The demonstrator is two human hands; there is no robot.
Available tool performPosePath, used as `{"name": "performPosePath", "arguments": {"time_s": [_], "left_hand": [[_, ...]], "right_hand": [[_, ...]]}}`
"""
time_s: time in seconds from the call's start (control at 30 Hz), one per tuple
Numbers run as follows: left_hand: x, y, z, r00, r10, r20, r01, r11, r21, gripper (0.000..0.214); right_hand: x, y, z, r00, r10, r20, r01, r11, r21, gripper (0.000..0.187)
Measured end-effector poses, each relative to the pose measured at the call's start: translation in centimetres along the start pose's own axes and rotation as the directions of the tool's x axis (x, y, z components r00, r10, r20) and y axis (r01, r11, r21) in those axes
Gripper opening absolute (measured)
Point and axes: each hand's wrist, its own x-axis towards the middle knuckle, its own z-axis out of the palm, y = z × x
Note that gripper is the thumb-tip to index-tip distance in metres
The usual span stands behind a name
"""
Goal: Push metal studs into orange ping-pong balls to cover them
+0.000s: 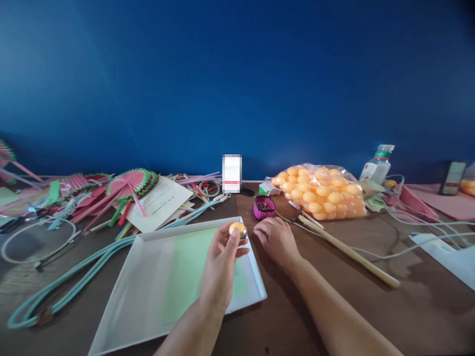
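One orange ball [236, 227] — pinched in the left hand [222, 247]; right hand [277, 241] near a purple box [263, 215] — grip unclear.

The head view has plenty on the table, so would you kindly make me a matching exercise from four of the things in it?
Column one:
1. Small round piece
2. Clear bag
3. Purple container
4. White tray

Column two:
A. Holds small dark bits
B. Held in the left hand
C. Has a pale green area on its flat inside
D. Filled with many orange balls

Right pairs: 1-B, 2-D, 3-A, 4-C
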Motion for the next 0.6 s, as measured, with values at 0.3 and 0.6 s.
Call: {"name": "performPosePath", "arguments": {"time_s": [0.3,0.6], "left_hand": [[0.0,0.3,0.4,0.978,-0.187,0.095,0.206,0.941,-0.268,0.043],[-0.2,0.5,0.4,0.972,-0.19,0.141,0.215,0.957,-0.196,0.054]], "right_hand": [[-1.0,-1.2,-1.9,0.962,0.271,-0.003,-0.192,0.691,0.697,0.016],[-1.4,-2.3,-3.4,0.953,0.302,-0.013,-0.172,0.578,0.798,0.013]]}}
